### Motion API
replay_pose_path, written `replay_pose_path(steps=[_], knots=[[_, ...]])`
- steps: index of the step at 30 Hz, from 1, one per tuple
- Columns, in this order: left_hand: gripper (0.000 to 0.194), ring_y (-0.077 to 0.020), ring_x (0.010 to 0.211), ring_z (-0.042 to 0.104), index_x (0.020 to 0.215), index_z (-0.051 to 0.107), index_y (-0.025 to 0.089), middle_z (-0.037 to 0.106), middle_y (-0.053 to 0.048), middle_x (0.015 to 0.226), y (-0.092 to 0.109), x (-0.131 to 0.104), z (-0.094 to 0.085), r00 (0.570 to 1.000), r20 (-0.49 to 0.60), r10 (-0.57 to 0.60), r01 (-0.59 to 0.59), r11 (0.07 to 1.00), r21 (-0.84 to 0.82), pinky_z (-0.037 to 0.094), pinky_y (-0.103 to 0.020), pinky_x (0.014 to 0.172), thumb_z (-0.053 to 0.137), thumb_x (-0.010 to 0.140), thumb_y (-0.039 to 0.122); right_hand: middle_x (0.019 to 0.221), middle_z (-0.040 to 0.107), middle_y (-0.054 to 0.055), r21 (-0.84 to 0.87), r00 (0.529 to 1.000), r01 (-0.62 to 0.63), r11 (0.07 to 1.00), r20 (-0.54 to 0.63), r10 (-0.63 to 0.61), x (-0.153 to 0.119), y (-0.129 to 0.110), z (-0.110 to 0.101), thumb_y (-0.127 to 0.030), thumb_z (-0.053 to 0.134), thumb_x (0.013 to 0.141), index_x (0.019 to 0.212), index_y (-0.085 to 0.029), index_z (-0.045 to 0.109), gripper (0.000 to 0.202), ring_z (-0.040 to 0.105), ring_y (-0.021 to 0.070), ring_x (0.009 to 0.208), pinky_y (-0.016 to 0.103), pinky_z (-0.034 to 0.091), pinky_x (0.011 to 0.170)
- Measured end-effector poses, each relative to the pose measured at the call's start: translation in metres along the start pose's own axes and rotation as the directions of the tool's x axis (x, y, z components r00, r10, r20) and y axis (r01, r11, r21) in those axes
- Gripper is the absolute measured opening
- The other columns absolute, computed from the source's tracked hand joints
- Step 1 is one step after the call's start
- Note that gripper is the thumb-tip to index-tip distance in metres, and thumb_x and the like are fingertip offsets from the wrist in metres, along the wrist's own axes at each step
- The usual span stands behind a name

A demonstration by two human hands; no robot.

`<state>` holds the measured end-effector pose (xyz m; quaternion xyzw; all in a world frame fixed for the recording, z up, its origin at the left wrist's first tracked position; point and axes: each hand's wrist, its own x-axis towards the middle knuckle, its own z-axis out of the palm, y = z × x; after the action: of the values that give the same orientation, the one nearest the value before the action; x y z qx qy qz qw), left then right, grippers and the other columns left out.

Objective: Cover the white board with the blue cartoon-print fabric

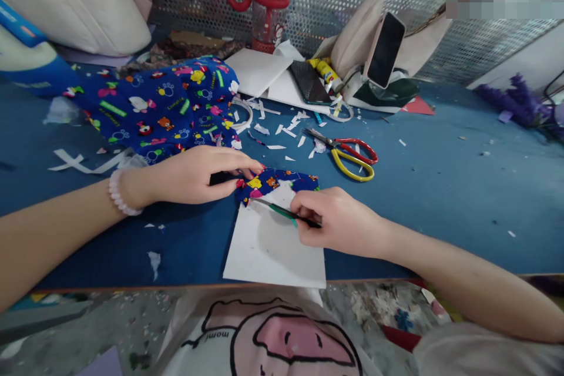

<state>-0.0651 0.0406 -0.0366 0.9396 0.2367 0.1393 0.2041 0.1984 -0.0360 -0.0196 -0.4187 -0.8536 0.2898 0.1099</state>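
Observation:
My left hand (207,171), with red nails and a beaded bracelet at the wrist, rests its outstretched fingertips and thumb on the left end of a small blue patterned cloth piece (291,176). This cloth lies along the top of a white card (273,252). In my right hand (337,220) is a slim tool (282,210) with a green and black handle. Its pointed metal tip meets the cloth's lower left corner; I cannot tell exactly what kind of tool it is. A larger blue patterned cloth (171,106) lies beyond my left hand.
Scissors (352,155) with red and yellow handles lie open beyond my right hand, among white paper scraps (288,129). Farther back are a tumbler (271,9), a phone (385,50) standing upright, a dark flat device (311,82), white sheets (258,70) and bags (79,0).

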Motion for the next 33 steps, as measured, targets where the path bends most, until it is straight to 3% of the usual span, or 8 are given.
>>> replay_pose_path(steps=[6, 9, 13, 15, 18, 23, 28, 33], knots=[[0.037, -0.0156, 0.102, 0.07, 0.127, 0.051, 0.02, 0.067, -0.008, 0.119, 0.002, -0.002, 0.003, 0.994, 0.004, -0.109, 0.108, 0.973, -0.205, 0.055, -0.025, 0.091, 0.049, 0.091, 0.022, 0.057, 0.043, -0.007, 0.052, 0.999, -0.026, 0.998, -0.031, 0.028, 0.0, 0.003, 0.002, -0.01, 0.049, 0.068, 0.072, -0.02, 0.046, 0.011, 0.034, 0.0063, 0.049, 0.018, 0.028, 0.05], [0.039, -0.0174, 0.102, 0.07, 0.127, 0.046, 0.019, 0.06, -0.013, 0.126, 0.003, -0.003, 0.004, 0.993, -0.047, -0.113, 0.093, 0.948, -0.305, 0.058, -0.027, 0.089, 0.055, 0.09, 0.027, 0.057, 0.043, -0.007, 0.061, 0.998, 0.009, 0.998, -0.059, -0.005, -0.002, 0.004, 0.003, -0.01, 0.048, 0.068, 0.074, -0.019, 0.048, 0.011, 0.034, 0.0067, 0.05, 0.018, 0.029, 0.05], [0.029, -0.0283, 0.123, 0.058, 0.102, 0.056, 0.02, 0.055, -0.013, 0.132, 0.005, -0.006, 0.005, 0.996, -0.034, -0.08, 0.075, 0.988, -0.137, 0.055, -0.039, 0.097, 0.069, 0.082, 0.037, 0.059, 0.047, -0.005, 0.034, 0.997, 0.051, 0.998, -0.066, -0.049, -0.003, 0.003, 0.001, -0.01, 0.046, 0.069, 0.074, -0.018, 0.052, 0.011, 0.036, 0.0076, 0.052, 0.019, 0.029, 0.051], [0.023, -0.0298, 0.125, 0.056, 0.089, 0.056, 0.019, 0.057, -0.013, 0.13, 0.008, -0.008, 0.008, 0.999, -0.017, -0.046, 0.044, 0.994, -0.096, 0.056, -0.039, 0.095, 0.069, 0.081, 0.036, 0.058, 0.049, -0.004, -0.01, 0.999, 0.04, 0.999, -0.033, -0.04, -0.005, 0.003, -0.003, -0.011, 0.045, 0.07, 0.074, -0.017, 0.055, 0.012, 0.038, 0.0084, 0.051, 0.021, 0.029, 0.051], [0.014, -0.0277, 0.114, 0.064, 0.088, 0.06, 0.018, 0.058, -0.014, 0.13, 0.018, -0.01, 0.016, 0.997, -0.067, -0.026, 0.028, 0.999, 0.028, 0.06, -0.036, 0.086, 0.061, 0.087, 0.032, 0.058, 0.052, -0.001, -0.137, 0.999, 0.05, 0.989, -0.001, -0.051, -0.008, 0.002, -0.012, -0.01, 0.042, 0.073, 0.074, -0.016, 0.059, 0.018, 0.039, 0.0101, 0.051, 0.025, 0.025, 0.05], [0.02, -0.0307, 0.107, 0.067, 0.088, 0.062, 0.014, 0.064, -0.019, 0.123, 0.036, -0.008, 0.025, 0.989, -0.145, 0.005, 0.027, 0.976, 0.217, 0.063, -0.04, 0.08, 0.05, 0.094, 0.029, 0.059, 0.053, 0.0, -0.205, 0.995, 0.063, 0.977, 0.084, -0.047, -0.011, 0.004, -0.022, -0.009, 0.04, 0.075, 0.076, -0.016, 0.063, 0.024, 0.04, 0.0112, 0.05, 0.029, 0.022, 0.05], [0.027, -0.0263, 0.105, 0.068, 0.084, 0.065, 0.012, 0.07, -0.016, 0.11, 0.041, -0.004, 0.027, 0.98, -0.197, 0.032, 0.018, 0.969, 0.248, 0.062, -0.037, 0.084, 0.04, 0.096, 0.013, 0.059, 0.055, 0.001, -0.213, 0.997, 0.06, 0.975, 0.069, -0.047, -0.007, 0.008, -0.021, -0.008, 0.04, 0.076, 0.075, -0.016, 0.063, 0.025, 0.042, 0.0122, 0.05, 0.03, 0.023, 0.05], [0.032, -0.0212, 0.104, 0.069, 0.086, 0.065, 0.015, 0.072, -0.011, 0.106, 0.04, -0.003, 0.026, 0.982, -0.191, -0.003, 0.035, 0.985, 0.167, 0.061, -0.032, 0.086, 0.035, 0.097, 0.013, 0.058, 0.053, 0.0, -0.202, 0.998, 0.059, 0.978, 0.041, -0.051, -0.002, 0.009, -0.026, -0.007, 0.04, 0.076, 0.072, -0.018, 0.059, 0.022, 0.041, 0.0115, 0.05, 0.029, 0.024, 0.05]])
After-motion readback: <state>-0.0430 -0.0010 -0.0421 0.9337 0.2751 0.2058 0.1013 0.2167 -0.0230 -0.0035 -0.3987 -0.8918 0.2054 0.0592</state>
